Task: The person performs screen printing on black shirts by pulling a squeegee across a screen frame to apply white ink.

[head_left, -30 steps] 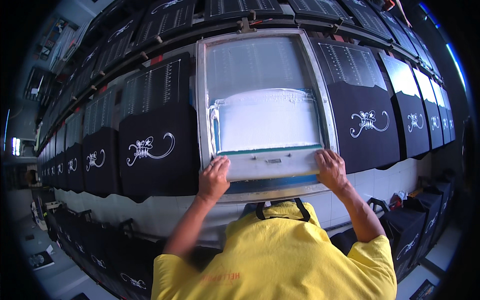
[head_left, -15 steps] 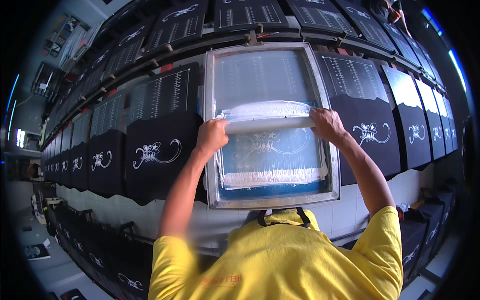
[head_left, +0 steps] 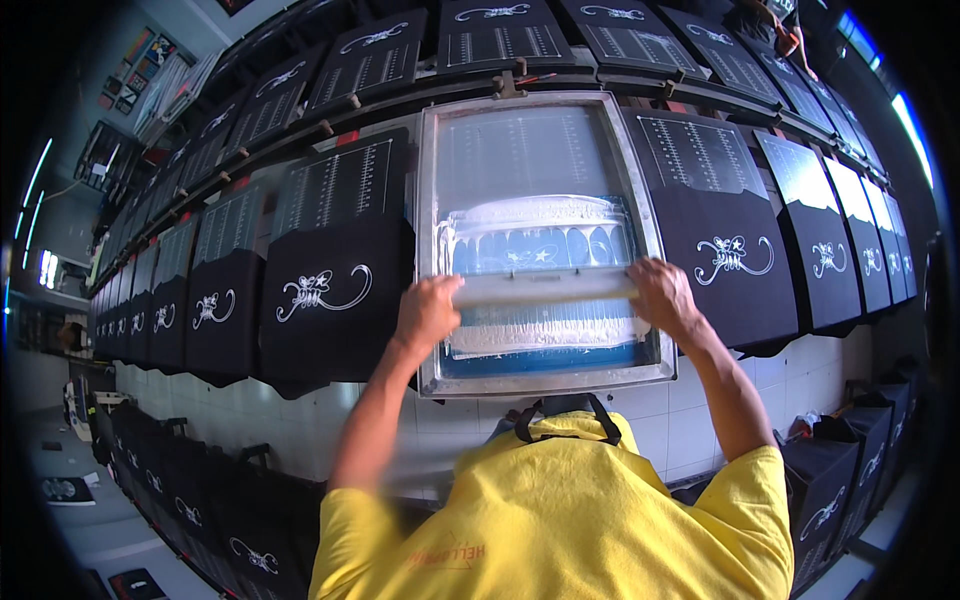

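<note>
A squeegee [head_left: 545, 286] lies crosswise on a framed printing screen [head_left: 650, 215]. My left hand [head_left: 430, 314] is closed round its left end, and my right hand [head_left: 664, 296] grips its right end. White ink [head_left: 540, 209] forms a thick ridge on the mesh beyond the squeegee, with curved streaks running from it. Nearer to me, a second white ink band [head_left: 545, 338] crosses the blue lower part of the mesh. Part of a flower design shows through the mesh between the squeegee and the far ridge.
Boards with black cloth and white flower-and-scroll prints stand left [head_left: 322, 295] and right [head_left: 735, 258] of the screen. A metal rail [head_left: 560, 84] runs behind it, with more printed boards [head_left: 505, 45] beyond. Another person's hand [head_left: 790, 42] shows at the far right. Pale tiled floor [head_left: 500, 410] lies below.
Both hands have drawn the squeegee toward me, from just below the far ink ridge to the lower half of the screen. Streaks of white ink now show behind it.
</note>
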Available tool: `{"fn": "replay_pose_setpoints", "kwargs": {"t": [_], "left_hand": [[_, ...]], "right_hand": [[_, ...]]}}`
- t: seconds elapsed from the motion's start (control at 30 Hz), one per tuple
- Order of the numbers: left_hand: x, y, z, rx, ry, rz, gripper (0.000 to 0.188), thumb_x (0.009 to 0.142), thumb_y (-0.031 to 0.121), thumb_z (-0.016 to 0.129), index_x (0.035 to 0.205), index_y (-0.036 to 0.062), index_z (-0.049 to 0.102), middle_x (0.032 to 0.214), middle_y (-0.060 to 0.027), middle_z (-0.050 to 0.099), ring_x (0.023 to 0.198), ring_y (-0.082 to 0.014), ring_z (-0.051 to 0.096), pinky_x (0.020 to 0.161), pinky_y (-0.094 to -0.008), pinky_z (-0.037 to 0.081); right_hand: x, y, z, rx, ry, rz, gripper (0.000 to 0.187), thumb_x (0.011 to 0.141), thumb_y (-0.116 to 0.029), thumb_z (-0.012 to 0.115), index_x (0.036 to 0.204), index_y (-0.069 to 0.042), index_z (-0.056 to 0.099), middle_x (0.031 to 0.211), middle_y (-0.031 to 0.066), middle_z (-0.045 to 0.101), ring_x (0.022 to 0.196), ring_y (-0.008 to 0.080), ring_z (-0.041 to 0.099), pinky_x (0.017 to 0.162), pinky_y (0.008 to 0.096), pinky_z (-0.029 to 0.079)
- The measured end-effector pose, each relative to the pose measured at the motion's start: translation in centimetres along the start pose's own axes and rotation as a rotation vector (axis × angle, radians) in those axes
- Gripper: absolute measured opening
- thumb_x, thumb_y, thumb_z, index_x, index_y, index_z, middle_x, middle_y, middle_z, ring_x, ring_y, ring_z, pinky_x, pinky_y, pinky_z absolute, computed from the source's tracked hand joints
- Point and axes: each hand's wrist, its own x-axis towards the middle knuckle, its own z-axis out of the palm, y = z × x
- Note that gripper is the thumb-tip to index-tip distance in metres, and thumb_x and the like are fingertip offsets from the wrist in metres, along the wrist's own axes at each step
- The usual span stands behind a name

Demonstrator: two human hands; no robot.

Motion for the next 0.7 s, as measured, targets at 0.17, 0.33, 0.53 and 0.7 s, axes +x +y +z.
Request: {"fn": "replay_pose_setpoints", "kwargs": {"t": [0.17,0.33,0.53,0.7], "left_hand": [[-6.1,2.9,1.2,-0.026,0.044,-0.018,0.030,0.074,-0.005,0.060,0.101,0.0004,0.071,0.107,-0.0142,0.072,0.102,-0.0303,0.068,0.088,-0.0396,0.057],[-8.2,3.0,2.9,0.020,0.055,-0.012,0.029,0.073,-0.004,0.062,0.100,-0.0002,0.071,0.111,-0.0129,0.071,0.110,-0.0279,0.066,0.093,-0.0379,0.055],[-5.3,0.9,3.3,0.045,0.089,0.075,0.030,0.071,-0.004,0.063,0.101,-0.0010,0.070,0.109,-0.0137,0.072,0.107,-0.0280,0.067,0.091,-0.0372,0.056],[-0.7,-1.5,3.6,0.030,0.088,0.077,0.029,0.071,-0.004,0.064,0.099,-0.0005,0.071,0.106,-0.0136,0.073,0.103,-0.0285,0.069,0.089,-0.0372,0.057]], "right_hand": [[-4.9,-2.8,0.6,0.016,-0.018,0.035,0.027,0.067,-0.002,0.073,0.091,-0.002,0.060,0.096,0.0098,0.064,0.093,0.0288,0.064,0.079,0.0395,0.057],[-6.3,-3.5,1.4,-0.023,-0.013,0.020,0.032,0.064,-0.001,0.071,0.094,-0.003,0.060,0.101,0.0103,0.064,0.097,0.0287,0.064,0.081,0.0388,0.057],[-4.0,-2.1,2.3,-0.071,-0.045,0.005,0.039,0.062,-0.003,0.072,0.099,0.000,0.060,0.108,0.0125,0.065,0.103,0.0283,0.064,0.087,0.0374,0.055],[0.8,0.6,2.3,-0.060,-0.103,-0.024,0.051,0.059,-0.008,0.080,0.104,0.000,0.059,0.109,0.0124,0.063,0.100,0.0290,0.064,0.089,0.0378,0.055]]}}
